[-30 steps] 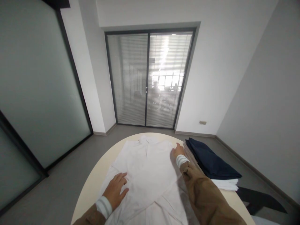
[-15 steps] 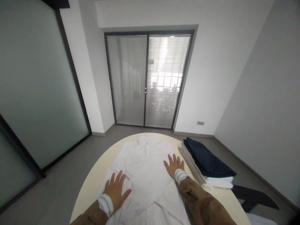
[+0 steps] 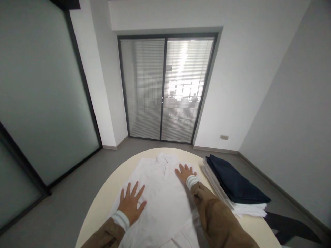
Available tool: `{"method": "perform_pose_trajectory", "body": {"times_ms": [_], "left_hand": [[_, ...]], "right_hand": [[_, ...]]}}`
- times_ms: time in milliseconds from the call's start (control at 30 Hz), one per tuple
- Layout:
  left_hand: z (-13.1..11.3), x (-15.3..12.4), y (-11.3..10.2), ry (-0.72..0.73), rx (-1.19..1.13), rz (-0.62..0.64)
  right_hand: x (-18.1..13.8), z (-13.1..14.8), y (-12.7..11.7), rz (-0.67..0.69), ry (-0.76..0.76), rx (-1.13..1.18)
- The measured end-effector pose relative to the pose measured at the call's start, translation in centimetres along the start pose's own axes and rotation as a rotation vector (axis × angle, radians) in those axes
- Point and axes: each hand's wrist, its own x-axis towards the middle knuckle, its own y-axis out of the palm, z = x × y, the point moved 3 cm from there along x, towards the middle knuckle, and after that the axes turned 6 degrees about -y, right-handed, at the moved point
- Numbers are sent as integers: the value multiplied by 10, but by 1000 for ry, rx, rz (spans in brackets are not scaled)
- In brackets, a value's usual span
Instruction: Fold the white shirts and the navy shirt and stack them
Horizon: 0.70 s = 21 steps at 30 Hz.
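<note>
A white collared shirt (image 3: 160,196) lies spread over the round table, its collar toward the far edge. On the left part of the shirt rests my left hand (image 3: 131,204), palm down with fingers spread. My right hand (image 3: 185,173) lies flat near the shirt's right shoulder, fingers apart. Neither hand grips the fabric. Folds of white cloth cross the lower part of the shirt, partly cut off by the bottom of the view.
The cream table (image 3: 99,198) has a curved edge. At its right side sits a stack of folded white clothes (image 3: 249,209) with a navy folded garment (image 3: 234,181) on top. Beyond stands a glass door (image 3: 165,89) with blinds. Frosted glass panels (image 3: 43,93) line the left.
My right hand has slid up and slightly left toward the shirt's shoulder. My left hand has moved slightly to the right, its fingers spread wider. The view has shifted a little.
</note>
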Motion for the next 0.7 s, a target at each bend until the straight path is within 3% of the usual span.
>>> {"method": "perform_pose_trajectory", "body": {"times_ms": [200, 333, 433, 533, 600, 700], "left_hand": [[-10, 5, 4, -96, 5, -56], [-19, 9, 0, -147, 24, -52], [-23, 13, -4, -186, 49, -31], [-24, 18, -6, -224, 52, 0], [-23, 21, -5, -232, 46, 19], [-21, 26, -4, -222, 37, 49]], "right_hand": [[27, 6, 9, 15, 11, -43], [27, 35, -3, -46, 22, -26], [11, 67, -5, -66, 73, 13], [-14, 90, 4, -11, 29, 8], [-31, 91, 9, 9, 0, -11], [-49, 68, 11, -8, 31, -42]]}}
